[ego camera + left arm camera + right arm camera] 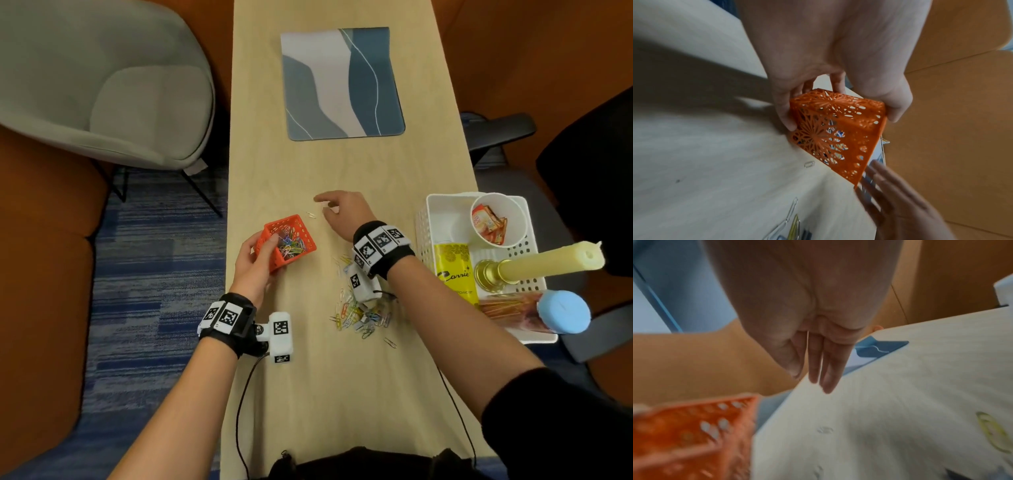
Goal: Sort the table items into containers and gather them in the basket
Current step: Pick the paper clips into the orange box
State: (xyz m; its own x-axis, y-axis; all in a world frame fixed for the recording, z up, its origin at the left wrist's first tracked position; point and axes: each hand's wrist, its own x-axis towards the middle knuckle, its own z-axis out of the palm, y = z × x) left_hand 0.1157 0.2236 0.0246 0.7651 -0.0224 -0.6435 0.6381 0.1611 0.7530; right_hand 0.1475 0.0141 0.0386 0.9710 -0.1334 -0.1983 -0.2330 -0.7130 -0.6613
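Observation:
My left hand (263, 255) grips a small orange lattice box (289, 241), tilted on the table and holding coloured paper clips; in the left wrist view its fingers (785, 113) and thumb clasp the orange box (836, 129) from both sides. My right hand (339, 209) hovers over the table just past the box, fingers straight and empty, and the right wrist view shows those fingers (822, 366) extended. A loose paper clip (311, 215) lies between hand and box. A heap of coloured paper clips (359, 313) lies under my right wrist.
A white basket (424, 226) at the right holds a paper cup (498, 219) of packets, a yellow packet, a candle (548, 260) on a gold holder and a blue-capped container (561, 311). A blue-grey mat (342, 82) lies at the far end. A grey chair (102, 78) stands on the left.

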